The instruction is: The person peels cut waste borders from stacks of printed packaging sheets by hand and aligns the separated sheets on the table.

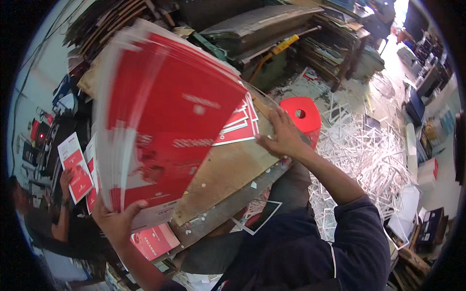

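My left hand (pixel 116 220) grips the lower corner of a thick stack of red and white printed sheets (pixel 179 102). The stack is raised and fanned out, its left edges smeared by motion. Over the right end of a wooden board (pixel 208 179), my right hand (pixel 281 136) has its fingers apart and holds nothing. Right beside its fingertips lie more red sheets with white borders (pixel 240 128), partly covered by the raised stack. Below my left hand, another pile of red printed sheets (pixel 154 241) rests at the near left.
A red plastic stool (pixel 300 114) stands past my right hand. White paper strips (pixel 359 165) heap over the floor on the right. At the left, a co-worker's hand (pixel 66 182) holds a printed sheet (pixel 76 167). Stacked boards (pixel 262 22) line the back.
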Demonstrator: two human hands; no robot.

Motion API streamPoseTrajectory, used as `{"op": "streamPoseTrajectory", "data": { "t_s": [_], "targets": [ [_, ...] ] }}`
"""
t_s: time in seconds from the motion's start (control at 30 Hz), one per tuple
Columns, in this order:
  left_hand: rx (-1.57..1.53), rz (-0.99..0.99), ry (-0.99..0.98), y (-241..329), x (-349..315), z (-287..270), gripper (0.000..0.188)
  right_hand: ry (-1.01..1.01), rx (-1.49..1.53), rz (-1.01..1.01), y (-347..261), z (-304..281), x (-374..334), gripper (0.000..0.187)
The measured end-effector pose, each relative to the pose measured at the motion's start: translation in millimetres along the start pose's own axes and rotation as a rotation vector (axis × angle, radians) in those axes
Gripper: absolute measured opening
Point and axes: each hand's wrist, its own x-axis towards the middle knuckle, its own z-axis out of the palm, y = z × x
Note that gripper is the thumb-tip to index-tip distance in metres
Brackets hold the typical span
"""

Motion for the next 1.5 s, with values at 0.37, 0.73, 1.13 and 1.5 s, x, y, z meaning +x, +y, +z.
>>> {"op": "streamPoseTrajectory", "data": {
  "t_s": [0.37, 0.73, 1.13, 1.5],
  "targets": [
    [0.605, 0.384, -0.346, -40.0, 24.0, 52.3, 0.055, 0.079, 0.802, -0.277, -33.4, -74.1, 1.6, 0.107],
    [0.84, 0.226, -0.276, -62.2, 10.8, 10.3, 0.079, -0.308, 1.036, -0.148, -42.7, -22.5, 15.5, 0.105],
    [-0.711, -0.28, 0.042, -144.8, -38.3, 39.0, 0.112, -0.101, 1.303, 0.03, -48.7, 10.2, -3.4, 0.089],
    [-0.681, -0.219, 0.191, -121.8, -48.6, 42.9, 0.084, -0.102, 1.285, -0.113, -52.3, -12.7, 2.9, 0.078]
  ]
}}
